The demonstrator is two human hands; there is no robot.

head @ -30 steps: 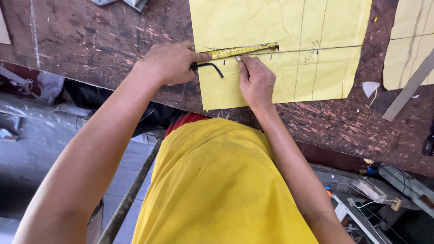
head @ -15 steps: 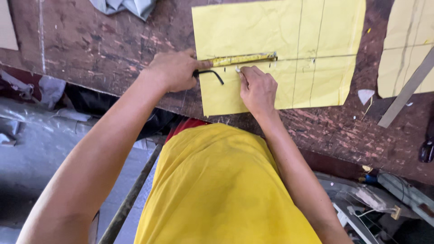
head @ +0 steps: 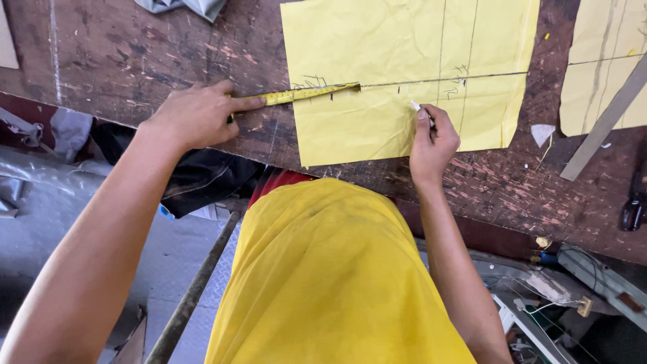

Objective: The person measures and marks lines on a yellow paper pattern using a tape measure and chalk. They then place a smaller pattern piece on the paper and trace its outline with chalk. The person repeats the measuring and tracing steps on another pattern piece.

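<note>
A large yellow paper sheet (head: 377,54) with drawn pencil lines lies on a worn dark wooden table (head: 148,61). My left hand (head: 195,114) sits at the table's near edge, left of the sheet, pinching a yellow measuring tape (head: 313,92) that stretches right along a drawn line onto the paper. My right hand (head: 433,141) rests on the sheet's lower right part and grips a thin marking stick (head: 421,111) with its tip on the paper. My yellow shirt (head: 330,269) fills the lower middle.
A second yellow sheet (head: 600,74) lies at the right with a long grey ruler (head: 606,121) across it. Dark scissors (head: 633,202) rest near the right edge. Grey cloth (head: 182,7) is at the top. Below the table are a metal bar (head: 195,290) and clutter.
My left hand has slid left off the sheet, pulling the tape with it. My right hand has moved right across the paper. The view has shifted closer.
</note>
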